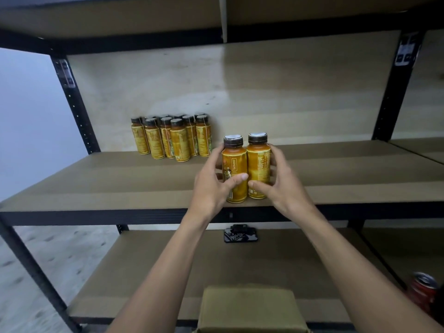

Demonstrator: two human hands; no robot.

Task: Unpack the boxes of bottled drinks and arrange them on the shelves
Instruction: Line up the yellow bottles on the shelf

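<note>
Two bottles [257,162] side by side, fingers [236,179] curled round both

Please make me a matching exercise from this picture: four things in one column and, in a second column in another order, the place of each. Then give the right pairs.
Things
1. pair of orange bottles
2. group of orange bottles
3. red can
4. black flat object

Places
A. bottom right corner of the view
B. front of the middle shelf, gripped between the left hand and the right hand
C. on the lower shelf, near its back
D. back of the middle shelf, towards the left

Pairs: 1-B, 2-D, 3-A, 4-C
</note>
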